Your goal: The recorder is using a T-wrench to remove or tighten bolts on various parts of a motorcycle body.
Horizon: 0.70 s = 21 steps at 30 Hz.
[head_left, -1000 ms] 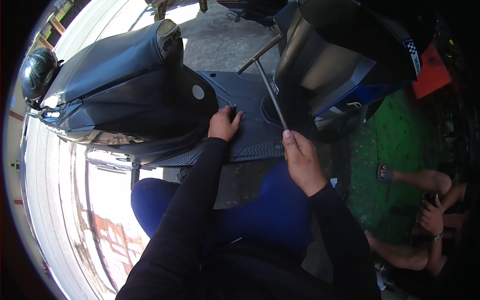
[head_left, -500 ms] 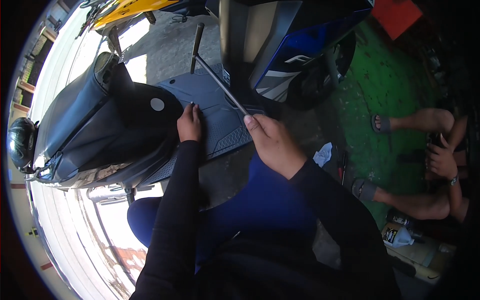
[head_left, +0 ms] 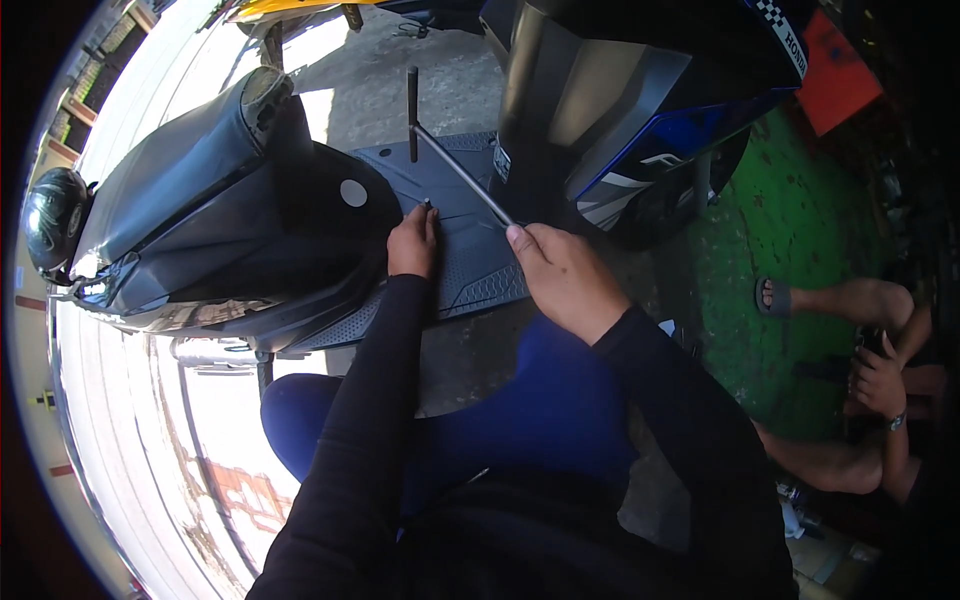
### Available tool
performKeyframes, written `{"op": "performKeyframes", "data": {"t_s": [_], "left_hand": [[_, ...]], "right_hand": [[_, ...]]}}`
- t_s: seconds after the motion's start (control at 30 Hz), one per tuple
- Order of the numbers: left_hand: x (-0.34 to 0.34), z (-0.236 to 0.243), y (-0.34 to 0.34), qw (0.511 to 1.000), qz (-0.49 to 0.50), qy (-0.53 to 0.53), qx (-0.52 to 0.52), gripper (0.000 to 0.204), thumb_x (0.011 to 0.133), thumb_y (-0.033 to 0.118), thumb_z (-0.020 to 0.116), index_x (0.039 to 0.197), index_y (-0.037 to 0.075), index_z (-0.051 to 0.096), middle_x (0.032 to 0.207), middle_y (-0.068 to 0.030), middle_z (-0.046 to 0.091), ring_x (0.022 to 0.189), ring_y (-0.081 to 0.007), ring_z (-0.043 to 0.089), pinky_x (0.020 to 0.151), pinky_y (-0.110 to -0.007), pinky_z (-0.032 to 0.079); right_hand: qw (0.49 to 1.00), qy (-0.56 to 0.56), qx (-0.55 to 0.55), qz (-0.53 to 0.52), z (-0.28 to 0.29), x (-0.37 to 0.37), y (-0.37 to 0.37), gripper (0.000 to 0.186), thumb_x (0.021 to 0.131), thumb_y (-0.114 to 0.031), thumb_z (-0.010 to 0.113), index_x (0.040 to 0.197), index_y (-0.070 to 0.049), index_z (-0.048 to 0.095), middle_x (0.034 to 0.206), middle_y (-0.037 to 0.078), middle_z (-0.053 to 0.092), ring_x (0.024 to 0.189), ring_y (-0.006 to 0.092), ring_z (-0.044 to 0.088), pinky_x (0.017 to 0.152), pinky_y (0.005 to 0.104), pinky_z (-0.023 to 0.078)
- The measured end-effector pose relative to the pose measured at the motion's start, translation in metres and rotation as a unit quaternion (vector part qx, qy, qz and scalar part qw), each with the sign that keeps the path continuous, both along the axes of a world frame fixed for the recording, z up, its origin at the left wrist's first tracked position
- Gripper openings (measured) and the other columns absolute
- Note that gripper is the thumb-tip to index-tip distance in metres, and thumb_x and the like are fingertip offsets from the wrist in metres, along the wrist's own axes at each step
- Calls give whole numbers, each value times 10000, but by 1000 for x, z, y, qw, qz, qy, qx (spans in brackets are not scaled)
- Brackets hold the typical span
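A dark scooter with a black seat point(head_left: 190, 160) stands in front of me, its grey textured footboard point(head_left: 475, 270) between seat and front panel. My left hand point(head_left: 412, 243) is over the footboard beside the seat's base, thumb and fingers pinched on a small silvery bolt-like piece point(head_left: 428, 203). In my right hand point(head_left: 565, 275) is a T-handle wrench point(head_left: 465, 178), gripped near the shaft end closest to me. Its crossbar points up and away over the footboard's far side. The wrench's working end is hidden in my fist.
The scooter's blue and black front point(head_left: 640, 150) rises at the upper right. Another person's hand point(head_left: 880, 375) and sandalled foot point(head_left: 773, 297) are at the right, by a green floor point(head_left: 760, 210). A red panel point(head_left: 838, 72) lies beyond; a helmet point(head_left: 58, 215) hangs at the far left.
The view has shifted, so the scooter and both hands sit further right in it. The wrench tilts slightly differently. Both hands keep their holds.
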State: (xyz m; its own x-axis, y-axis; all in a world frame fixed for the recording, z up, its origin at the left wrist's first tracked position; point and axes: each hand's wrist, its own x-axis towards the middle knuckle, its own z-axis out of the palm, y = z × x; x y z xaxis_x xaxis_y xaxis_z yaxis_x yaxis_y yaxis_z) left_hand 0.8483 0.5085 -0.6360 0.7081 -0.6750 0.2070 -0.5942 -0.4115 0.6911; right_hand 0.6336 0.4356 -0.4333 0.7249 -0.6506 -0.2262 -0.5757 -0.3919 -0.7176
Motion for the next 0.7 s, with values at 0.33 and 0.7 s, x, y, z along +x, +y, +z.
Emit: {"op": "performKeyframes", "data": {"t_s": [0.33, 0.7], "left_hand": [[1, -2, 1, 1000, 7, -6, 13, 234, 963, 232, 560, 1060, 37, 647, 936, -192, 708, 813, -421, 650, 743, -478, 507], [3, -6, 1, 999, -8, -37, -10, 211, 967, 203, 571, 1013, 9, 641, 904, -187, 705, 738, -390, 644, 678, -436, 492]], "right_hand": [[999, 4, -45, 10, -14, 9, 12, 422, 1055, -290, 414, 872, 32, 616, 771, 210, 667, 666, 397, 610, 650, 463, 478], [998, -25, -58, -3, -10, 15, 15, 435, 1055, -302, 405, 872, 29, 622, 779, 220, 668, 700, 405, 627, 673, 480, 483]]}}
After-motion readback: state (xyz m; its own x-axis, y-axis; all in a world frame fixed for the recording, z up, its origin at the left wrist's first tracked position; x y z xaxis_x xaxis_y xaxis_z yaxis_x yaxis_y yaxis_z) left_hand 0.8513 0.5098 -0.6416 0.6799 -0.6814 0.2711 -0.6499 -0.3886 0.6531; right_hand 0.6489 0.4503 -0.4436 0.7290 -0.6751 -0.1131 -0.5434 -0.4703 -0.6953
